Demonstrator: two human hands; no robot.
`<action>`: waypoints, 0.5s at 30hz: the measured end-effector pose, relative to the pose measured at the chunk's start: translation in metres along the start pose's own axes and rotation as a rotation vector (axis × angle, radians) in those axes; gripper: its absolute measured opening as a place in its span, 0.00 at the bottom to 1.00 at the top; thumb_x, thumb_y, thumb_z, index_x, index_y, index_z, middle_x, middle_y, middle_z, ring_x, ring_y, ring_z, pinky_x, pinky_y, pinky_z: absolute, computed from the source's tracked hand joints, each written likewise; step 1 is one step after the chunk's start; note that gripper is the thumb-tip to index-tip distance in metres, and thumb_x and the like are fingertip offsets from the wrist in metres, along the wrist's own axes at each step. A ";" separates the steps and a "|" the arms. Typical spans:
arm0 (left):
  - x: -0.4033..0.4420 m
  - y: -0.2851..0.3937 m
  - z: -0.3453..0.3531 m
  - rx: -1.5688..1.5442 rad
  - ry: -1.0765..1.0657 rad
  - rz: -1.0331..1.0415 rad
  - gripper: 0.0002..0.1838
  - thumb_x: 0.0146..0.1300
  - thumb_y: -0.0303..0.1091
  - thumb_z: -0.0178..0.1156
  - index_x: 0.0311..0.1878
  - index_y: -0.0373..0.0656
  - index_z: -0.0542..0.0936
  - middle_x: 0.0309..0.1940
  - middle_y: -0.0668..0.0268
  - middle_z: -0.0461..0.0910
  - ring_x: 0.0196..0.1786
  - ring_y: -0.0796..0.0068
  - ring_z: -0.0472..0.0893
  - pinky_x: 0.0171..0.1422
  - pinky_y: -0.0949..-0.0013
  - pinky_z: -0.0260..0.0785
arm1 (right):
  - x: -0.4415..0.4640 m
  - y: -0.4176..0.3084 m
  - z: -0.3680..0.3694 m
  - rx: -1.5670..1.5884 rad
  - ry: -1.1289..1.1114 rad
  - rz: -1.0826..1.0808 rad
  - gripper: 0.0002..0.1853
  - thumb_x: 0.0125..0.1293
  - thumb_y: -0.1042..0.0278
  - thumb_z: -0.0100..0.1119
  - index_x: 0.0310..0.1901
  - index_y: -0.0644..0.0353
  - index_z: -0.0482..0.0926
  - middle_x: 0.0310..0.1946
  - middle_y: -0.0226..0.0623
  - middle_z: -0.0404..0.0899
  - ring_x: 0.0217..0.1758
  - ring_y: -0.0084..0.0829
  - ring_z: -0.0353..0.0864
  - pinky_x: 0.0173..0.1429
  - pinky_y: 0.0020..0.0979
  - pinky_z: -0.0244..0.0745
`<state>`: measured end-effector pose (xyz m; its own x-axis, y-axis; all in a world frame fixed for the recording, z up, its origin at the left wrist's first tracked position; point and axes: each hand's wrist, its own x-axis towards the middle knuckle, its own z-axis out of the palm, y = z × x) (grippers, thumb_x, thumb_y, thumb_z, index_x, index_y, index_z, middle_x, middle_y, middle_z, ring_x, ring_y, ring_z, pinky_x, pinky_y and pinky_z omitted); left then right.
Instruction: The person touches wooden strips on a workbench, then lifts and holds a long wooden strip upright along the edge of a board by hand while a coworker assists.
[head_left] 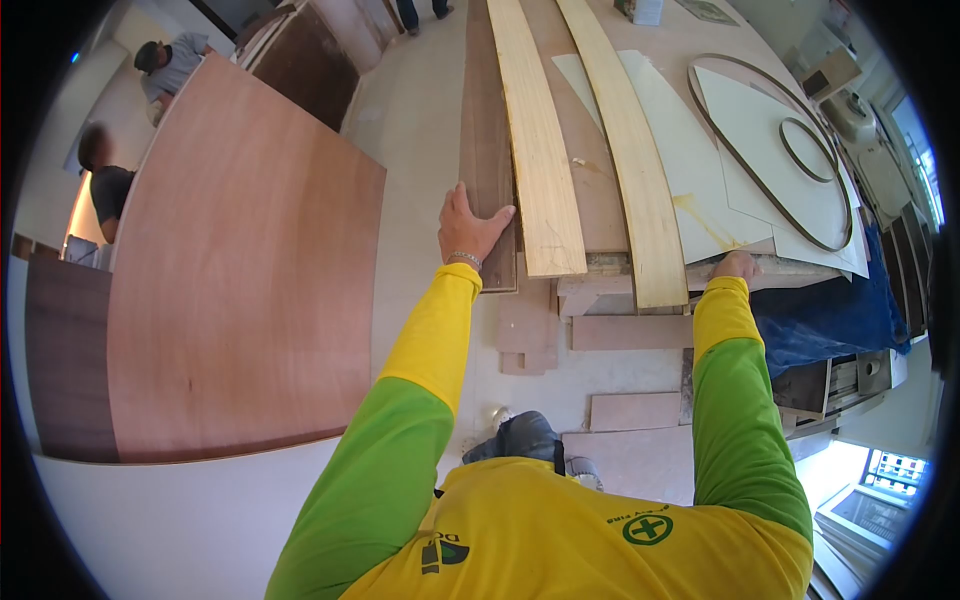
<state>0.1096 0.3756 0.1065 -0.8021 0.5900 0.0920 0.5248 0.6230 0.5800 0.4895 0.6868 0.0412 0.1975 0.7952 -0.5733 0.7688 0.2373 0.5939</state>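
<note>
Lying lengthwise along the worktop's left edge, a dark brown board is touched by the nearer left hand, thumb spread wide; the right hand's grip at the front edge cannot be told.

I wear a long-sleeved shirt, yellow across the body. Its left sleeve and right sleeve are green along the upper part and yellow from the forearm down to the cuff. On the left of my chest sits a dark green logo with letters beginning "DC"; on the right, a round green emblem bears a cross beside small, partly legible lettering. A pale bracelet circles my left wrist. My trousers are dark.
</note>
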 end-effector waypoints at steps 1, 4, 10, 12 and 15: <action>0.000 0.000 0.000 0.000 0.001 0.002 0.55 0.51 0.64 0.70 0.74 0.37 0.61 0.74 0.47 0.61 0.75 0.50 0.62 0.77 0.57 0.59 | 0.001 -0.002 0.002 0.002 0.000 0.000 0.32 0.65 0.33 0.58 0.68 0.37 0.75 0.70 0.23 0.72 0.73 0.36 0.71 0.74 0.54 0.63; -0.002 0.000 0.001 0.059 0.028 0.015 0.55 0.51 0.64 0.70 0.74 0.39 0.60 0.75 0.46 0.58 0.77 0.49 0.58 0.78 0.54 0.56 | -0.021 -0.005 -0.001 -0.061 0.062 0.032 0.34 0.64 0.32 0.58 0.68 0.37 0.75 0.70 0.24 0.72 0.72 0.35 0.71 0.73 0.53 0.64; 0.001 -0.007 0.011 0.099 0.098 0.048 0.54 0.53 0.64 0.68 0.75 0.42 0.59 0.75 0.44 0.56 0.77 0.46 0.57 0.76 0.45 0.53 | -0.010 -0.009 0.004 -0.052 0.093 0.072 0.36 0.61 0.29 0.59 0.68 0.38 0.75 0.69 0.25 0.73 0.72 0.37 0.72 0.72 0.53 0.65; 0.003 -0.010 0.013 0.066 0.108 0.031 0.52 0.55 0.63 0.67 0.75 0.41 0.59 0.75 0.45 0.56 0.77 0.47 0.57 0.76 0.45 0.53 | -0.009 -0.009 0.003 -0.053 0.068 0.093 0.38 0.59 0.28 0.60 0.68 0.39 0.75 0.70 0.25 0.73 0.72 0.37 0.72 0.73 0.53 0.65; 0.005 -0.012 0.015 0.055 0.107 0.019 0.48 0.59 0.60 0.64 0.74 0.41 0.59 0.75 0.45 0.56 0.77 0.48 0.57 0.76 0.45 0.54 | -0.019 -0.004 -0.002 -0.026 0.046 0.036 0.40 0.58 0.27 0.61 0.68 0.39 0.75 0.69 0.24 0.73 0.71 0.37 0.73 0.72 0.52 0.66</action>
<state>0.1039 0.3785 0.0881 -0.8161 0.5456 0.1905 0.5529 0.6411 0.5323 0.4817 0.6721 0.0513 0.1964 0.8280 -0.5253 0.7452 0.2221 0.6288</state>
